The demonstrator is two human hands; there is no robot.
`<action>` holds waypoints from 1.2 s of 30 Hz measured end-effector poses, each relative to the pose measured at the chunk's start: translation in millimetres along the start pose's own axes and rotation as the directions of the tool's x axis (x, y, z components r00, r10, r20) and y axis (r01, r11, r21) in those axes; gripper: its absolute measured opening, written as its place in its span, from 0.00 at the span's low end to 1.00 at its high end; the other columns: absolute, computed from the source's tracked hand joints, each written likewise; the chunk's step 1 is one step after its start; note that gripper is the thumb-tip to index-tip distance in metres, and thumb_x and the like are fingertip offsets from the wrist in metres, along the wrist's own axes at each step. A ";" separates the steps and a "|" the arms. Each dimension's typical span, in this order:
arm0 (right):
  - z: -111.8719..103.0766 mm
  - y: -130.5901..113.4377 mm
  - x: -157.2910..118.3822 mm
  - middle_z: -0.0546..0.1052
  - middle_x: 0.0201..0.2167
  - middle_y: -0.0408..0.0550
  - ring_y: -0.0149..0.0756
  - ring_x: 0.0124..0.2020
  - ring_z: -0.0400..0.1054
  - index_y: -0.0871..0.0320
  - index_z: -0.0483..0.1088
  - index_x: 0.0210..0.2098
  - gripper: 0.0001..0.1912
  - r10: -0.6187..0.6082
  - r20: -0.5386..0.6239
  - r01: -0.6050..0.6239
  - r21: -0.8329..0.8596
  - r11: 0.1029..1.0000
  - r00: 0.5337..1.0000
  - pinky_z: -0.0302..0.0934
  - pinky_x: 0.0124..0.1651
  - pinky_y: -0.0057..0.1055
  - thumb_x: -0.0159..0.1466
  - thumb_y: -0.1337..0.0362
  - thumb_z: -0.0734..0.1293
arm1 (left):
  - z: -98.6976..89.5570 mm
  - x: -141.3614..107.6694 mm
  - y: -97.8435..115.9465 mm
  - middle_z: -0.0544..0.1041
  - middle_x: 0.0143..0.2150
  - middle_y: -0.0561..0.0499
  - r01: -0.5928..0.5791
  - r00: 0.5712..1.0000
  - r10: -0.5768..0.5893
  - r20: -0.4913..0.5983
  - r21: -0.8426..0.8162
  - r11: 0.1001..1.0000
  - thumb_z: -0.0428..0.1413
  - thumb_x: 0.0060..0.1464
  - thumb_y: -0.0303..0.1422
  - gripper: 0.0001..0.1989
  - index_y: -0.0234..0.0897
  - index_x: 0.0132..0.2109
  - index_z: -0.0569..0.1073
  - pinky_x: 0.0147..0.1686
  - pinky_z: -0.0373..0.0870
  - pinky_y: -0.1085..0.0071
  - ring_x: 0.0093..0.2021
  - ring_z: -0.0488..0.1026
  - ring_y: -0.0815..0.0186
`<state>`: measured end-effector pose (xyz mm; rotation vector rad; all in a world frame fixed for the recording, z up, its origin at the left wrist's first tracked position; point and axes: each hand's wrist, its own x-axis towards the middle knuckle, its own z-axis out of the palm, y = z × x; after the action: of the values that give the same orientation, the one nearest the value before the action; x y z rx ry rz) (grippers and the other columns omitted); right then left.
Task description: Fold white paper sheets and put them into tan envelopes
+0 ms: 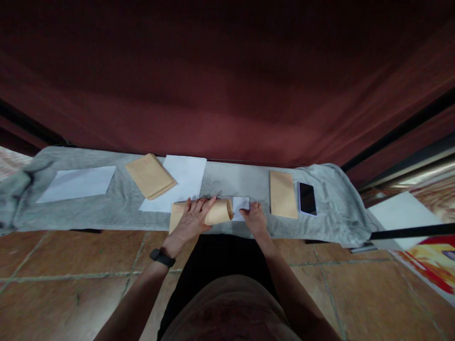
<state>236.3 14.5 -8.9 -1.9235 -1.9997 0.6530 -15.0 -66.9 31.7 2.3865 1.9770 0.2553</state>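
My left hand [192, 222] lies across a brown paper envelope [218, 213], its fingers over the top and its thumb at the near edge. To the right of that hand the envelope bulges up, and its mouth faces right. Just outside the mouth, my right hand [255, 219] pinches a small folded white paper [241, 204] at its right edge. Whether the paper's left edge is inside the envelope I cannot tell.
A grey cloth [234, 177] covers the narrow bench. On it lie stacked brown envelopes [149, 175], a white sheet [185, 170], another white sheet [81, 182], a brown envelope [283, 194] and a phone [307, 199]. A dark red curtain [227, 94] hangs behind.
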 end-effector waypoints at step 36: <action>-33.8 51.6 -15.6 0.76 0.35 0.47 0.38 0.37 0.69 0.55 0.71 0.40 0.18 0.017 -0.223 0.130 0.626 0.769 0.975 0.63 0.45 0.32 0.65 0.47 0.62 | 27.3 -7.2 -12.3 0.65 0.67 0.35 0.038 0.999 -0.040 -0.006 -0.135 0.990 0.68 0.47 0.45 0.61 0.42 0.76 0.37 0.69 0.46 0.38 0.68 0.62 0.43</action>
<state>298.8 3.4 -4.6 -1.4339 -1.4280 0.9176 -24.3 -69.4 2.4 2.2659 1.9405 0.3855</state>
